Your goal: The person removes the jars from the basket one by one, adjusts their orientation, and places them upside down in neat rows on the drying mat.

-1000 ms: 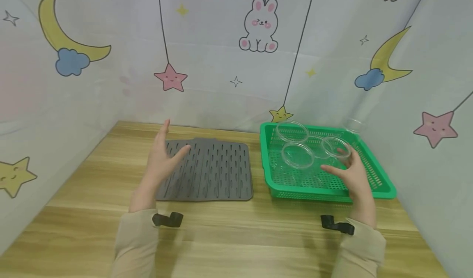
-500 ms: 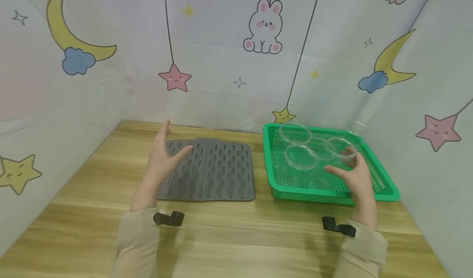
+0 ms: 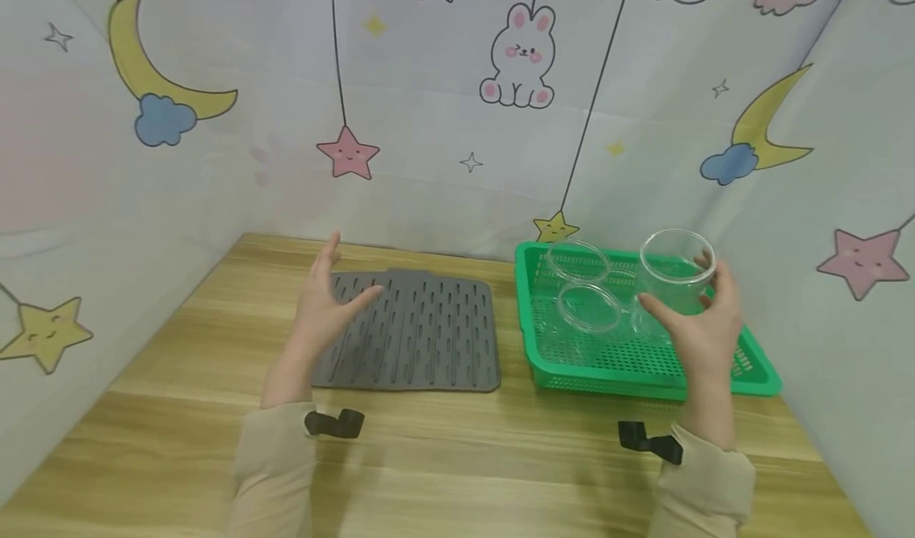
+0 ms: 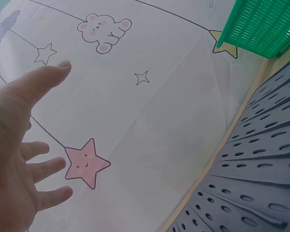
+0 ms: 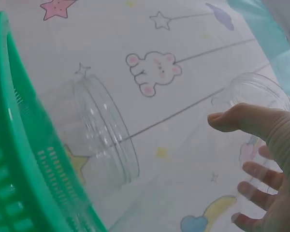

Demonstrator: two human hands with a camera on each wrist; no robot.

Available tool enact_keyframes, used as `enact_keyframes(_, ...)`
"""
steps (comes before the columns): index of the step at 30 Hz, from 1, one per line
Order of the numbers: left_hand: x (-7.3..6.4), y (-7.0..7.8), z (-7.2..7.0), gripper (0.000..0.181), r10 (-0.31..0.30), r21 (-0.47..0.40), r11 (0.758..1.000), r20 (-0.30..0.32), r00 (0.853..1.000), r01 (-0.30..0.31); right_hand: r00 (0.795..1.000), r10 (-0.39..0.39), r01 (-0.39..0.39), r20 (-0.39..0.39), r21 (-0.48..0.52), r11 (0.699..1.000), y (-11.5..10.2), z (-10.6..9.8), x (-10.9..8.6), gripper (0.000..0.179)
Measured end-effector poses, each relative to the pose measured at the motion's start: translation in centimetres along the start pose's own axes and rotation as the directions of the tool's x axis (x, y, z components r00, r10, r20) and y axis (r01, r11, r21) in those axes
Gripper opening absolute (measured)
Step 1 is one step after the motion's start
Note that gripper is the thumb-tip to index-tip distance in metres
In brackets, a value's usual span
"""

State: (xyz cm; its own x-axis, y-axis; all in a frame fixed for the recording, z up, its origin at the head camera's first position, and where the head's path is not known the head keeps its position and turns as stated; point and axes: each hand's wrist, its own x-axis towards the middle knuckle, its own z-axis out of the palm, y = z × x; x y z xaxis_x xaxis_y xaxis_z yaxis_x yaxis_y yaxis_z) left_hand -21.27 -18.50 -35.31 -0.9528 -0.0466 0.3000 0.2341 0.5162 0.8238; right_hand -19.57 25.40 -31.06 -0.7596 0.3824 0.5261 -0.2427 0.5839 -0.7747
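My right hand [image 3: 708,323] grips a clear jar [image 3: 670,290] around its side, thumb at the near side and fingers behind. The jar is upright with its round mouth up, raised over the right part of the green basket [image 3: 608,379]. More clear jars stand in the basket, among them a front jar [image 3: 589,319] and a back jar [image 3: 579,272]; their see-through walls blur together. Over the left edge of the grey slotted mat [image 3: 436,331], my left hand [image 3: 325,307] hangs in the air with fingers and thumb spread, holding nothing.
The mat lies flat on the wooden table [image 3: 429,458], left of the basket. Behind and at both sides hangs a white cloth [image 3: 429,204] printed with stars, moons and a rabbit. The basket's back rim stands close to the cloth.
My right hand has closed round a jar and lifted it up from among the others in the basket. The left hand keeps its spread pose. The head view has shifted slightly left.
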Motion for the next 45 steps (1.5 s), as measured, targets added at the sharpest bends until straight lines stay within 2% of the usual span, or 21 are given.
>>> enact_keyframes(3,0.1,0.0,0.2,0.101,0.009,0.004,1.0,0.01,1.0,-0.009,0.993,-0.094,0.094,-0.066,0.005,0.996,-1.2,0.5,0.0,0.078)
enact_keyframes(6,0.1,0.0,0.3,0.104,0.008,0.006,1.0,0.018,1.0,-0.008,0.974,-0.201,0.204,-0.108,0.01,0.979,-2.4,1.2,0.3,0.079)
enact_keyframes(10,0.0,0.1,0.2,0.107,-0.006,0.013,1.0,0.029,1.0,0.006,0.924,-0.364,0.37,-0.116,0.031,0.929,-4.1,2.5,0.7,0.083)
enact_keyframes(13,0.0,0.1,0.2,0.11,-0.011,0.021,1.0,0.039,0.999,0.01,0.895,-0.437,0.443,-0.092,0.067,0.894,-5.3,3.7,0.8,0.083)
enact_keyframes(19,0.0,0.0,0.1,0.113,-0.013,0.023,1.0,0.06,0.998,0.011,0.859,-0.511,0.512,-0.036,0.113,0.852,-7.0,7.1,0.0,0.077)
enact_keyframes(22,0.0,0.0,0.1,0.112,-0.013,0.017,1.0,0.069,0.997,0.012,0.825,-0.566,0.562,0.004,0.11,0.82,-7.6,9.0,-0.7,0.077)
enact_keyframes(26,0.0,0.0,0.2,0.112,-0.012,-0.003,1.0,0.089,0.996,0.013,0.769,-0.637,0.631,0.051,0.096,0.77,-8.2,11.2,-1.5,0.076)
enact_keyframes(29,0.1,0.2,0.4,0.113,-0.009,-0.028,1.0,0.098,0.995,0.012,0.741,-0.668,0.661,0.075,0.094,0.744,-8.6,12.6,-2.0,0.075)
enact_keyframes(33,0.1,0.5,0.5,0.114,0.007,-0.067,0.998,0.102,0.995,0.0,0.73,-0.675,0.67,0.111,0.082,0.738,-8.9,14.5,-2.9,0.077)
enact_keyframes(38,-0.1,1.1,0.7,0.112,0.064,-0.123,0.991,0.111,0.992,-0.05,0.719,-0.677,0.679,0.159,0.049,0.733,-9.1,16.5,-4.0,0.077)
enact_keyframes(45,-0.3,1.4,1.0,0.107,0.108,-0.227,0.971,0.15,0.983,-0.072,0.68,-0.695,0.719,0.232,-0.028,0.694,-9.2,18.1,-5.7,0.082)
